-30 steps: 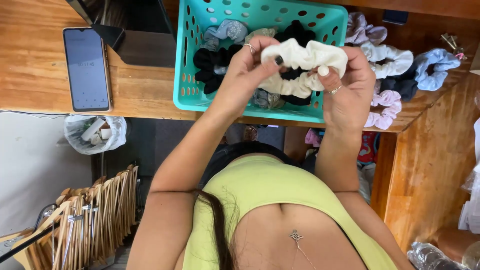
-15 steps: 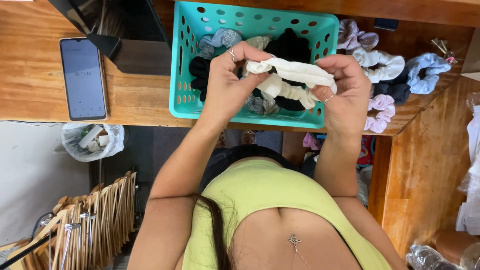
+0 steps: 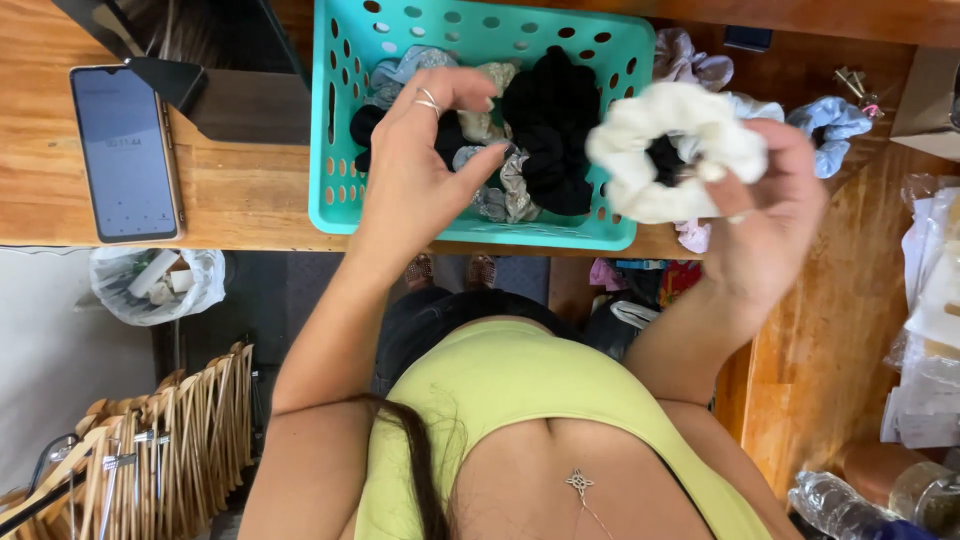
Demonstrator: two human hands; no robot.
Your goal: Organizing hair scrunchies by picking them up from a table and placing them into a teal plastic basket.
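My right hand (image 3: 765,215) grips a white scrunchie (image 3: 668,150), held up over the right edge of a teal plastic basket (image 3: 338,120). My left hand (image 3: 425,165) hovers over the basket with fingers spread and nothing in it, a ring on one finger. Inside the basket lie several scrunchies, among them large black ones (image 3: 550,125) and grey ones (image 3: 500,190). The basket sits on a wooden counter (image 3: 250,190).
A smartphone (image 3: 125,150) lies on the counter left of the basket, beside a dark stand (image 3: 215,75). More scrunchies (image 3: 830,125) are piled right of the basket. Below are a bag-lined bin (image 3: 155,285), wooden hangers (image 3: 150,450) and a plastic bottle (image 3: 840,505).
Both hands were stretching the white scrunchie over the basket. My left hand has let go and opened; my right hand has carried the scrunchie off to the right.
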